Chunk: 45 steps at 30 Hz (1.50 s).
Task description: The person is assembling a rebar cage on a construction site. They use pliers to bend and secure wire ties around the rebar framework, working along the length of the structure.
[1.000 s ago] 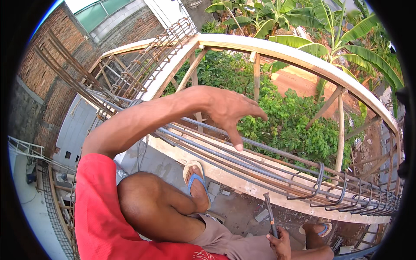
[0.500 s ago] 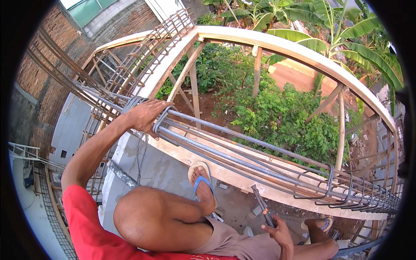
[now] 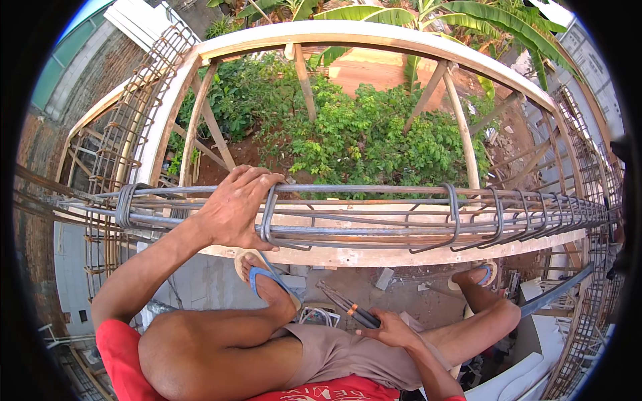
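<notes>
My left hand (image 3: 235,208) is wrapped over the long steel reinforcing bars (image 3: 361,229) and grips a bent square steel stirrup (image 3: 269,215) that loops around them. Left of it, several stirrups (image 3: 125,206) sit bunched together on the bars. Further right, more stirrups (image 3: 453,214) stand spaced out along the cage. Low over my lap, my right hand (image 3: 393,329) is closed around the dark and orange handles of a pair of pincers (image 3: 349,306). Their jaws point up and left, apart from the bars.
Below the bars runs a wooden formwork board (image 3: 334,256), with a curved wooden frame (image 3: 374,30) beyond it. Another rebar cage (image 3: 134,100) rises at left. Green shrubs (image 3: 361,134) grow below. My sandalled feet (image 3: 264,274) are near the board; a metal bar (image 3: 558,291) lies right.
My view has turned, so the bars now lie level. My left hand and its stirrup have slid right along the bars, away from the bunch. The pincers remain in my right hand, tilted further left.
</notes>
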Tool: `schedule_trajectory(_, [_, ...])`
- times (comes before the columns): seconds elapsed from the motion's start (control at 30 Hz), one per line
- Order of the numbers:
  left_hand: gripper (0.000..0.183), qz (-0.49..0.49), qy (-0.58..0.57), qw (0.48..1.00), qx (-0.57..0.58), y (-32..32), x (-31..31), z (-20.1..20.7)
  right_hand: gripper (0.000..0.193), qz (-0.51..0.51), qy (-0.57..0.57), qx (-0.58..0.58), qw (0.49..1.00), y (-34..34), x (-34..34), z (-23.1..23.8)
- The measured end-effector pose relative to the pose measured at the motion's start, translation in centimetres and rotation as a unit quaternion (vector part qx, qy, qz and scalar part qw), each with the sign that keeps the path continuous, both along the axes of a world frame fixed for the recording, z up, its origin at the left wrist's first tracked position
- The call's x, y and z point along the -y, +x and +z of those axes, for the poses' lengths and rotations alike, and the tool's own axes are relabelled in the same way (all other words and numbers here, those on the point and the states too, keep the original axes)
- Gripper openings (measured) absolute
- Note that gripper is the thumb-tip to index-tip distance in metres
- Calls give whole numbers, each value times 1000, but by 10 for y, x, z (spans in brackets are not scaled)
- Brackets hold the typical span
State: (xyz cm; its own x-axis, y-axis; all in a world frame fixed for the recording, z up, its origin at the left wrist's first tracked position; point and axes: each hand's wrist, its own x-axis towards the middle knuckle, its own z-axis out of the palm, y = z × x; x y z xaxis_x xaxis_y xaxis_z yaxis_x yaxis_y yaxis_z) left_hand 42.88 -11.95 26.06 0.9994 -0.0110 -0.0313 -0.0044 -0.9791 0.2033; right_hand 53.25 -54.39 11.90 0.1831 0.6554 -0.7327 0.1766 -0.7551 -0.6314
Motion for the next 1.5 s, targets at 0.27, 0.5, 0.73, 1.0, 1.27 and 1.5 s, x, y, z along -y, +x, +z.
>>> schedule_trajectory(0.27, [118,4,-22,999,33,74,76,-13,69,-33,39,-9,999,-3,4,-3])
schedule_trajectory(0.5, [121,2,-29,999,26,112,113,-16,67,-20,28,1,999,4,2,-1])
schedule_trajectory(0.73, [120,-1,17,1000,-12,126,123,-9,61,-27,61,12,998,4,7,-12])
schedule_trajectory(1.0, [127,1,6,1000,-15,124,126,2,60,-37,64,37,997,5,6,-18])
schedule_trajectory(1.27, [132,126,-92,988,15,77,72,51,63,-1,64,56,996,4,6,-21])
schedule_trajectory(1.5, [152,280,123,940,-149,-107,-110,64,69,38,-30,29,998,3,-4,-19])
